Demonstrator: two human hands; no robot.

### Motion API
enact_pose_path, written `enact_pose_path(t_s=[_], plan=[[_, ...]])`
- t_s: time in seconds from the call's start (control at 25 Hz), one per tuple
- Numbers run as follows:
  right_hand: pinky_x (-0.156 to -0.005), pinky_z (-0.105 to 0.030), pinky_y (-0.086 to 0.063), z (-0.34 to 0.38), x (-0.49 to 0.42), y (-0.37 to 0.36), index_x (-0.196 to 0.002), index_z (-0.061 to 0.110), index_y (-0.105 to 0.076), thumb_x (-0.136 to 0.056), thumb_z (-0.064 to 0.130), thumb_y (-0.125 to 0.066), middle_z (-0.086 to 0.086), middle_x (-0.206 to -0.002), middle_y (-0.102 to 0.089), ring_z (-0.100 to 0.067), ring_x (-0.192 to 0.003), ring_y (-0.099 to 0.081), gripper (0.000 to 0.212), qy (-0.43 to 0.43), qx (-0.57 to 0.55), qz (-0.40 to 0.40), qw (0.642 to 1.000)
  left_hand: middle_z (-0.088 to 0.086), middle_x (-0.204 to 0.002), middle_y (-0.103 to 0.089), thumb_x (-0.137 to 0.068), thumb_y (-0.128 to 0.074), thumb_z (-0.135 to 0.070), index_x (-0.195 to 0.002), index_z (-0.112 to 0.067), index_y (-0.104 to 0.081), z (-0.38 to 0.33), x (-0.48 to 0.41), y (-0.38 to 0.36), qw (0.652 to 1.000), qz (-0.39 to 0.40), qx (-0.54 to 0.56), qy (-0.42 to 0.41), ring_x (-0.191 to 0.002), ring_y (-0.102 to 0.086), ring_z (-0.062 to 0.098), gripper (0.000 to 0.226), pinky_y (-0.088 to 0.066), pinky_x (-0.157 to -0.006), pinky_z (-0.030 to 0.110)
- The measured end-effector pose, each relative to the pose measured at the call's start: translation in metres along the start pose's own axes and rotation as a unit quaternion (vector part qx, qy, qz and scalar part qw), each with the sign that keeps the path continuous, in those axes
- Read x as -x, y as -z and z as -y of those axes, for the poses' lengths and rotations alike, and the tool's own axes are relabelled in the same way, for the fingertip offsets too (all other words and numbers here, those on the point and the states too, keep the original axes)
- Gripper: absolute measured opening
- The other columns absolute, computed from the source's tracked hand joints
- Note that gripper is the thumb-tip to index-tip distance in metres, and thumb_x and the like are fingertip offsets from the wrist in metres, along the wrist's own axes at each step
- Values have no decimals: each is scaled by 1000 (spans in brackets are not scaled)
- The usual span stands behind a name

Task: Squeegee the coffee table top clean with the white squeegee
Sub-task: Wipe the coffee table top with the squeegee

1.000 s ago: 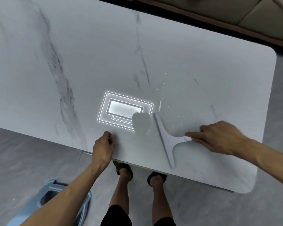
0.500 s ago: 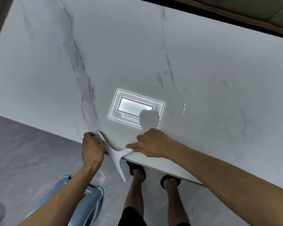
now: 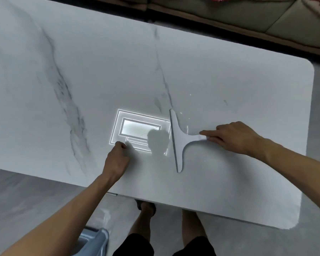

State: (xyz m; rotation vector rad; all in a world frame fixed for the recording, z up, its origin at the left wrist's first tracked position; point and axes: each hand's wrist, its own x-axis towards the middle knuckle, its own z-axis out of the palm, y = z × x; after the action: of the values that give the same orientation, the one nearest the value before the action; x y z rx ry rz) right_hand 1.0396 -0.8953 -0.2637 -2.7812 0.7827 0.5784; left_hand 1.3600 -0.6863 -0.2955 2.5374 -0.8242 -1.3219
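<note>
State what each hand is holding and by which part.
The right hand holds the white squeegee by the end of its handle, blade on the table top. The left hand holds nothing; it rests loosely closed on the table.

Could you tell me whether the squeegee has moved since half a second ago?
Yes. The squeegee was left of the light reflection, overhanging the table's near edge; now it lies right of it.
</note>
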Motion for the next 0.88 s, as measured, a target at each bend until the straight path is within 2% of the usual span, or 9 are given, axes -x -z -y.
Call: enact_pose_path(t_s=[0.08, 0.24, 0.36, 0.44, 0.56, 0.64, 0.72, 0.8, 0.88], plan=[[-56, -26, -32, -37, 26, 4, -134, 57, -37, -96, 55, -17, 13, -66, -36, -13, -58, -42, 43, -29, 6, 22, 999, 5, -87, -62, -89, -46, -12, -106, -18, -46, -31, -2, -9, 1000, -1, 4, -16, -70, -57, 20, 18, -39, -54, 29], [-58, -24, -34, -85, 57, 12, -134, 61, -32, -91, 63, -6, 19, -65, -40, -11, -70, -60, 50, -61, -18, 46, 997, 3, -86, -57, -90, -47, -14, -103, -16, -46, -89, -3, -31, 999, -1, 29, -17, -78, -56, 30, 13, -40, -63, 31], [-69, -23, -39, -113, 47, 32, -133, 57, -34, -92, 67, -15, 26, -97, -64, -11, -94, -64, 47, -128, -143, 21, 981, 7, -91, -55, -88, -46, -9, -93, -10, -43, -123, -6, -54, 997, -28, 64, -22, -78, -50, 29, 6, -37, -59, 29], [-72, -30, -43, -136, 15, 47, -133, 50, -40, -94, 66, -24, 18, -105, -68, -18, -95, -63, 45, -172, -200, -20, 964, 14, -103, -56, -85, -51, -4, -94, -3, -47, -140, -17, -70, 995, -76, 35, -53, -85, -53, 29, 9, -40, -68, 32], [-80, -38, -45, -168, -61, 67, -141, 35, -33, -96, 56, -31, -5, -106, -67, -35, -96, -58, 50, -251, -232, -44, 939, 17, -116, -50, -86, -44, 10, -113, 0, -53, -155, -38, -95, 987, -82, -71, -121, -105, -50, 31, 30, -43, -91, 44], [-85, -39, -44, -175, -113, 78, -144, 29, -31, -98, 46, -30, -16, -122, -61, -35, -98, -54, 48, -291, -266, -53, 918, 18, -114, -49, -85, -23, 14, -122, 4, -48, -159, -45, -106, 969, -57, -196, -142, -114, -44, 37, 45, -35, -101, 48], [-77, -38, -41, -173, -150, 82, -139, 26, -36, -99, 37, -27, -19, -127, -56, -31, -91, -49, 42, -310, -291, -62, 903, 19, -117, -48, -82, -12, 11, -124, 3, -45, -164, -49, -111, 932, -51, -328, -147, -122, -39, 46, 54, -30, -105, 51], [-71, -41, -44, -167, -165, 80, -132, 22, -40, -99, 29, -27, -21, -122, -56, -36, -91, -55, 36, -316, -270, -51, 908, 19, -124, -46, -85, -20, 8, -131, 5, -41, -167, -52, -111, 895, -37, -419, -152, -127, -34, 52, 50, -24, -111, 54], [-69, -41, -45, -161, -153, 72, -122, 22, -41, -98, 24, -30, -22, -117, -58, -42, -95, -58, 26, -301, -230, -37, 925, 23, -118, -51, -86, -35, 9, -127, 13, -45, -170, -51, -107, 902, -53, -391, -178, -121, -40, 60, 42, -31, -108, 59]])
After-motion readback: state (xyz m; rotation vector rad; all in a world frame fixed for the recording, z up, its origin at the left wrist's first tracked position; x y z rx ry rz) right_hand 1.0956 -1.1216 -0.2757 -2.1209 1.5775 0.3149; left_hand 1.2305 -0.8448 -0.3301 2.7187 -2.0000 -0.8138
